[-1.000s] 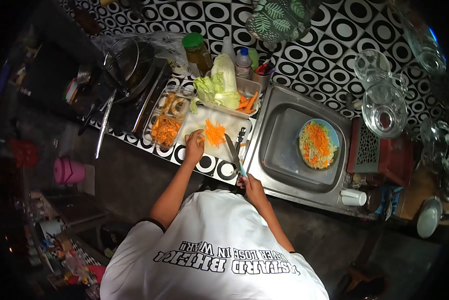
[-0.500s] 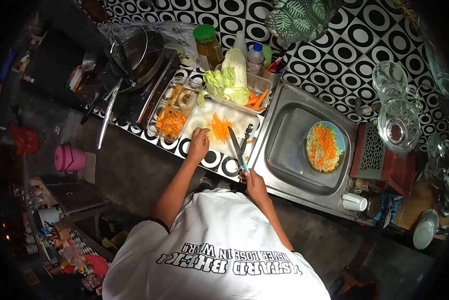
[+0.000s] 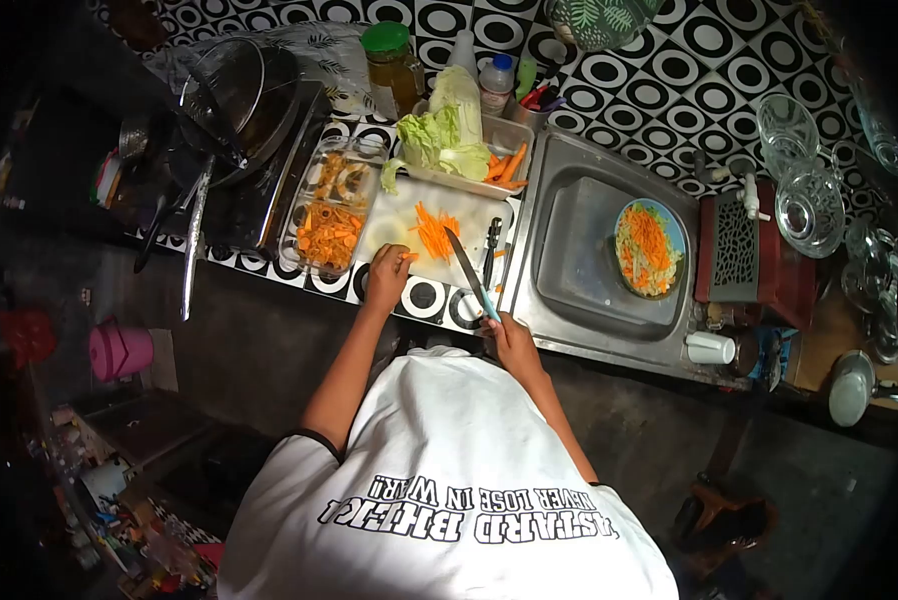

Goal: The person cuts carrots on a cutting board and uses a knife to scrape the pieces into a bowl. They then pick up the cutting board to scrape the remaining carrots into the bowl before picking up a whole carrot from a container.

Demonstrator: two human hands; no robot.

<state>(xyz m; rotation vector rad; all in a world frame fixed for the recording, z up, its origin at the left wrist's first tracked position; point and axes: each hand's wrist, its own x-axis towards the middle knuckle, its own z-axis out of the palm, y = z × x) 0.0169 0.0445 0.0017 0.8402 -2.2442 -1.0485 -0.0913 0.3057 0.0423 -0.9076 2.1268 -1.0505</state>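
My left hand is at the near left edge of the white cutting board, its fingers pinched on a small orange carrot piece. In my right hand is a knife with a light blue handle, its blade slanting over the board. The blade's tip is close to a pile of carrot strips. A black-handled tool, perhaps a peeler, lies at the board's right side. Left of the board, a clear divided container holds orange peelings and scraps.
Behind the board, a plastic tub holds cabbage and whole carrots. A plate of shredded vegetables sits over the steel sink. Pans stand on the stove at left; a white cup is at the sink's right.
My left hand has lifted slightly off the board, and the carrot piece in its fingers now shows. The knife stays in my right hand. The whole view has shifted a little.
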